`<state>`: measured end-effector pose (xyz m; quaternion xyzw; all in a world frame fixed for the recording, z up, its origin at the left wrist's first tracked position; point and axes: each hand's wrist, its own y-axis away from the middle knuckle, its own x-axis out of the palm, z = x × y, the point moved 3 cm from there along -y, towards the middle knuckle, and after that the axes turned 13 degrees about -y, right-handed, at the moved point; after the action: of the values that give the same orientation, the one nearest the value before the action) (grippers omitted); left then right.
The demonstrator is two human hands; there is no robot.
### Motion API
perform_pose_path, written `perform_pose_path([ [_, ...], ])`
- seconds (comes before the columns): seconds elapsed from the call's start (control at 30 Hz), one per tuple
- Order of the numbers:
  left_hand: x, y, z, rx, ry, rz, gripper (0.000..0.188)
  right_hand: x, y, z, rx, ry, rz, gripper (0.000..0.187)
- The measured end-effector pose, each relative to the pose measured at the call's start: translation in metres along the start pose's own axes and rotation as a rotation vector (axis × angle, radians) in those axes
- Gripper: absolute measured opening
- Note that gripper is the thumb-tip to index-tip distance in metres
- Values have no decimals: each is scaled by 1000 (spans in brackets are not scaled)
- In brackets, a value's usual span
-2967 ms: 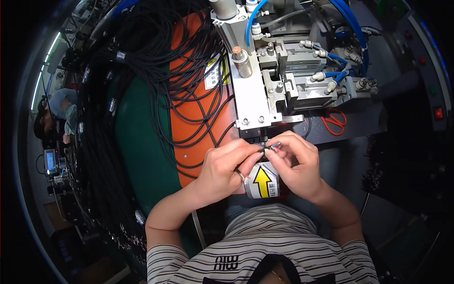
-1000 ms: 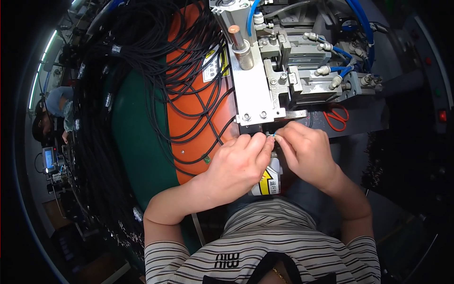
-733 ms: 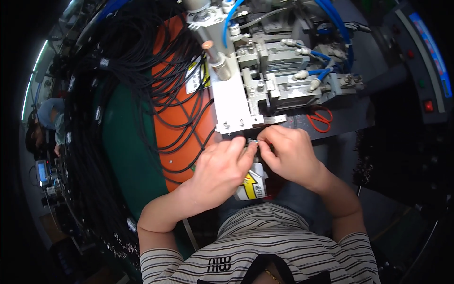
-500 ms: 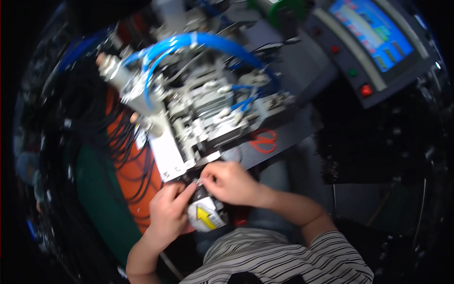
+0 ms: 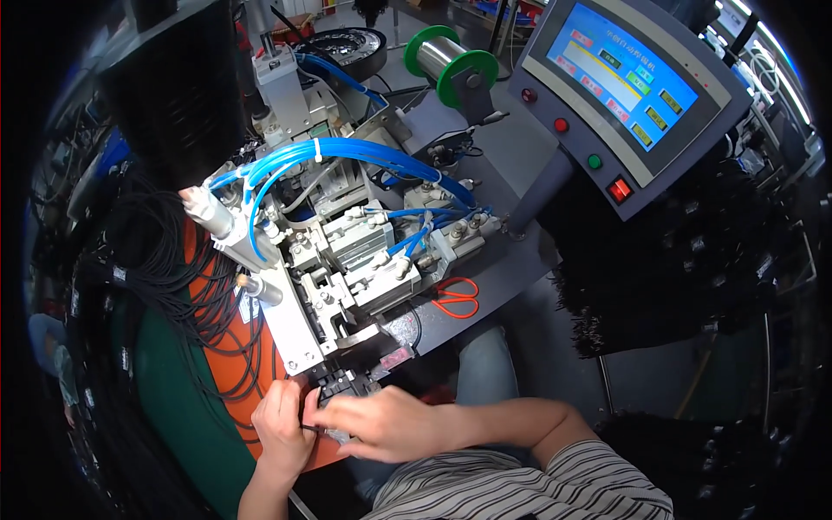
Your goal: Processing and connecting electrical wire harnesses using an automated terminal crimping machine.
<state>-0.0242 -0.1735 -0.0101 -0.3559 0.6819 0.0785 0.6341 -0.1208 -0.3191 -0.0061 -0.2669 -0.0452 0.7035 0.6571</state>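
Low in the head view, at the near end of the machine (image 5: 373, 251), my left hand (image 5: 284, 423) has its fingers curled closed around a thin black piece that looks like a cable (image 5: 307, 425). My right hand (image 5: 390, 425) lies across from it with fingers stretched out toward the left thumb, the lower fingers apart from the upper ones. I make out nothing in its grasp. Just beyond both hands sits a small black fixture (image 5: 342, 381) at the machine's front edge. Some clear or whitish material shows partly below the right fingers.
Red-handled scissors (image 5: 457, 297) lie on the grey machine base. Black cables (image 5: 195, 299) pile up on the orange surface (image 5: 227, 371) at left. Blue air hoses (image 5: 347, 149) arch over the machine. A green-flanged spool of silvery wire (image 5: 451, 65) and a touchscreen panel (image 5: 620, 74) stand behind.
My hands have parted from their joint pinch and come down nearer to me. The right hand now stretches its fingers leftward. The round white label with a yellow arrow is out of sight.
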Motion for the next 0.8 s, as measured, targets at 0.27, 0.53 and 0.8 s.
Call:
perform_pose_path([
  [0.27,-12,-3,-4,171,342,81,21,0,-1,-25,-57,-189,-342,15],
  [0.53,-12,4,-13,31,303,6,17,-2,6,-29,216,-507,-334,12],
  [0.8,-3,-14,-14,121,346,8,12,-19,12,-42,616,-967,-301,20],
])
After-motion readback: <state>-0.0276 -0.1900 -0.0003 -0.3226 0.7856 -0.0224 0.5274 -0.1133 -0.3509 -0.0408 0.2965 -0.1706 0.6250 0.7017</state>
